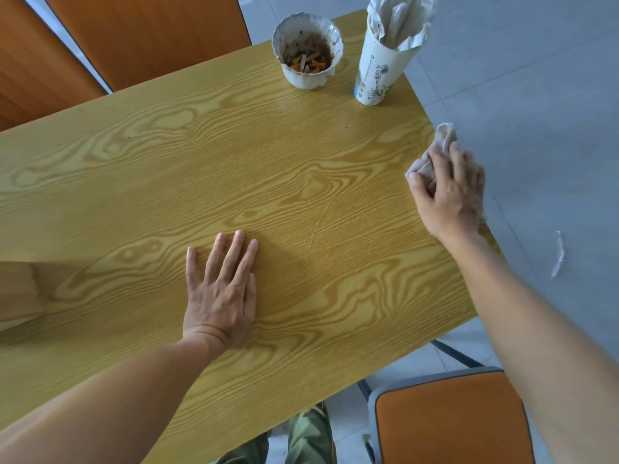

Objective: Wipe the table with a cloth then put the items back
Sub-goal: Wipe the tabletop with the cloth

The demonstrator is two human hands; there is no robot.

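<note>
- So, the right hand is at the right edge of the yellow wood-grain desk, its fingers curled round a crumpled beige cloth, thumb pinching it from the near side.
- Part of that cloth sticks out past the fingertips, right over the desk's edge.
- Left hand lies flat, palm down, on the middle of the desk, fingers straight and a bit apart, holding nothing.
- At the far end sits a white scalloped paper cup full of cigarette butts, used as an ashtray by the look of it.
- Just beside it, nearer the right edge, stands a tall white printed paper cup stuffed with crumpled paper.
- Both cups are well apart from the hands.
- Orange chairs: two backs on the far side, one seat bottom right.
- A scrap of white paper lies on the grey tiled floor.
</note>
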